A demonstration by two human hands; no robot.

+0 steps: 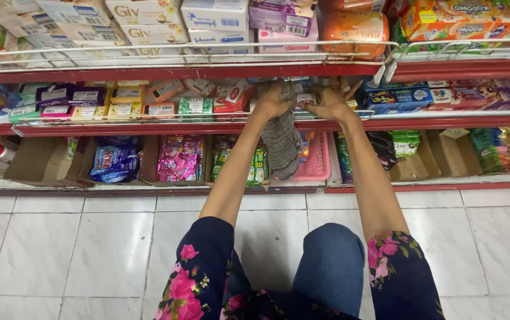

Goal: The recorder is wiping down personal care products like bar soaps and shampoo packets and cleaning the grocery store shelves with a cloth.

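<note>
Left hand [274, 102]: reaches onto the middle shelf, fingers closed on the top of a grey striped cloth [281, 139]
Right hand [333, 104]: on the same shelf just beside the left, fingers spread among the small packs; whether it grips anything I cannot tell
Cloth: hangs from the left hand down over the red shelf edge [148, 128], its lower end in front of the pink basket [317, 160]
Shelf edges: a white wire rail [178, 52] runs along the front of the top shelf; the middle shelf has a red lip with a thin wire guard; the bottom shelf meets the floor
Open room: white tiled floor [77, 243] lies bare to the left and right of the person's knees; the hands sit in the narrow gap between the top and middle shelves
Bottom shelf containers: brown cardboard trays [42, 163] side by side, holding a blue bag [114, 163], pink sachets [180, 157] and green packs [259, 166]
Pink basket: stands between the green packs and dark packets, partly hidden by the cloth
Middle shelf: rows of small soap boxes [119, 101] lying flat
Top shelf: larger white boxes [142, 15] stacked behind the rail
</note>
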